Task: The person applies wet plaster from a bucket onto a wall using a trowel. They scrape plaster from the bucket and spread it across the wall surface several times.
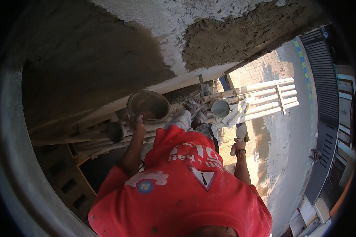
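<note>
My left hand (139,124) is closed on the rim of a large dark bucket (162,117), at its near side. The bucket's inside is shaded, with a brownish smear on it; how much it holds I cannot tell. Out to the right, my right hand (237,147) is wrapped round the handle of a trowel (241,132), its pale blade pointing away from me. Ahead of my body, the wall carries two patches of wet-looking plaster: a broad dark one (99,59) on the left and a rougher brown one (229,37) on the right.
I stand on a scaffold of pale poles (267,89), my feet (197,108) between the buckets. A smaller bucket with grey contents (220,108) is on the right, a dark one (115,132) on the left. Paving (283,150) lies far below, beside a dark gate (322,98).
</note>
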Motion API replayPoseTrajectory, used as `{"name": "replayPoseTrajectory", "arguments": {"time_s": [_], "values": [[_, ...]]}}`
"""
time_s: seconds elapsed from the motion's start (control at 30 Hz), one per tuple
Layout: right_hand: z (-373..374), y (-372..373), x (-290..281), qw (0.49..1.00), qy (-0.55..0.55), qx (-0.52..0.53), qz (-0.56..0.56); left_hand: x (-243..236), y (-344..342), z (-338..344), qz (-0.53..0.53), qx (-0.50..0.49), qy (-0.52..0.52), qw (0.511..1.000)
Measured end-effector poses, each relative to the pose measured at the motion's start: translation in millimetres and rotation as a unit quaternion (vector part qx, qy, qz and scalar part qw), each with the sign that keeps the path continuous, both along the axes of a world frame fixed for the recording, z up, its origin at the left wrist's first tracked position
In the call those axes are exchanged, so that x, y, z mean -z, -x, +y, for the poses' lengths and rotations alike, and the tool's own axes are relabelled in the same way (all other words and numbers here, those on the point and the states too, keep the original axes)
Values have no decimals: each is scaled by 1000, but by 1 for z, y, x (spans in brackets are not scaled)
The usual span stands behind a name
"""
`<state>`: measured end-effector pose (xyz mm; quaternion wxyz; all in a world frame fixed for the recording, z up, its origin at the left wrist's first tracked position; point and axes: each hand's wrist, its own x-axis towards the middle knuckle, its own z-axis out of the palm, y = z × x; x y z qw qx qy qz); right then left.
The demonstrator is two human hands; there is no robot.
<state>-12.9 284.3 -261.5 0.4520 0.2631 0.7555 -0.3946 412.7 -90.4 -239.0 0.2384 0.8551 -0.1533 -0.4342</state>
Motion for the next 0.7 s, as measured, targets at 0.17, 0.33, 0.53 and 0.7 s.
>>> {"name": "replayPoseTrajectory", "arguments": {"time_s": [0.17, 0.33, 0.53, 0.7], "values": [[-5, -8, 0, 1000, -6, -11, -5, -12, -42, 7, -27, -42, -12, 999], [-7, -6, 20, 997, 10, -67, -28, 0, -96, 29, -82, 45, 15, 996], [-6, 24, 35, 993, -3, -116, -24, -3, -127, 84, -390, 517, -138, 750], [-6, 29, 31, 988, -2, -157, -5, 24, -204, 109, -304, 357, -102, 877]]}}
